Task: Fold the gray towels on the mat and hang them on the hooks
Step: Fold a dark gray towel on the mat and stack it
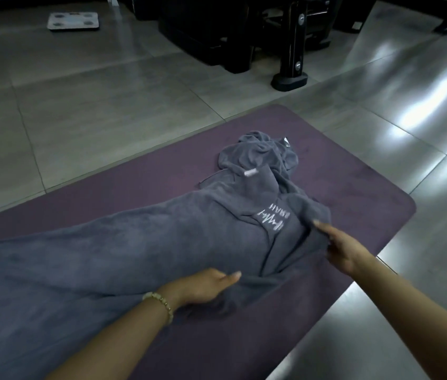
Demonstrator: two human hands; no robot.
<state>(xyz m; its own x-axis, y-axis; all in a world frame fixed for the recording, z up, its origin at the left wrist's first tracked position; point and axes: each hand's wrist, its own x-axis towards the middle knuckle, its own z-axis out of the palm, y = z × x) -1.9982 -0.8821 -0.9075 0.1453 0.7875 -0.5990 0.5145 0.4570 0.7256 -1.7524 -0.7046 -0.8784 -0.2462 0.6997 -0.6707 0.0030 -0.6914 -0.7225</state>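
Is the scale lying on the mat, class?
No: the scale lies on the floor, well beyond the mat that bears the towel.

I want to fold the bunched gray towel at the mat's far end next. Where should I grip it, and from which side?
Probably the hem by the pale tab, reached from the left of the bunched towel: there an edge lies flat on the mat and looks free, while the rest is rumpled folds with no corner showing.
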